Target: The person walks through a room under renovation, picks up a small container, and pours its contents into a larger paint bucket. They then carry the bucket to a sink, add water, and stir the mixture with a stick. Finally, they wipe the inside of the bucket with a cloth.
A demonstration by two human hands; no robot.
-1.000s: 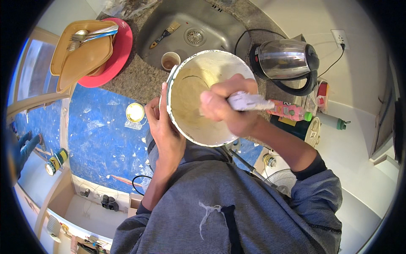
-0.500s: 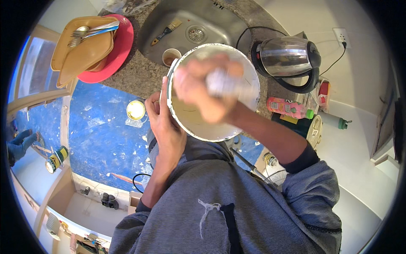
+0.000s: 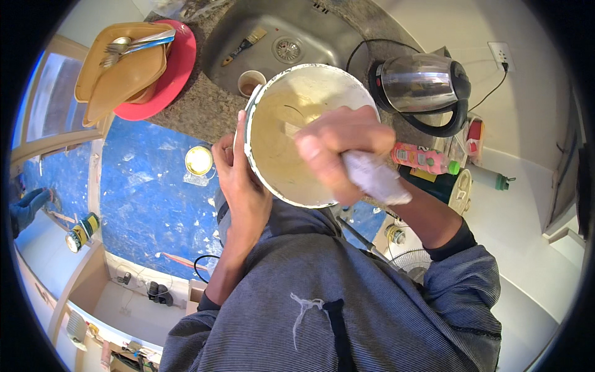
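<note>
We hold bucket (image 3: 341, 87) by left side with left hand (image 3: 242, 189), at desk (image 3: 186, 116) edge, sink (image 3: 328, 37) just beyond. Our right hand (image 3: 347, 144) closed round tool (image 3: 375, 178), fist over bucket's mouth, pale handle tilted out rightward. Cup (image 3: 250, 80) just beside bucket; brush (image 3: 245, 45) lying in sink; kettle (image 3: 418, 80) on desk to our right, bottle (image 3: 421, 158) nearby.

The bucket (image 3: 350, 90) is white, the counter (image 3: 186, 101) speckled brown.
</note>
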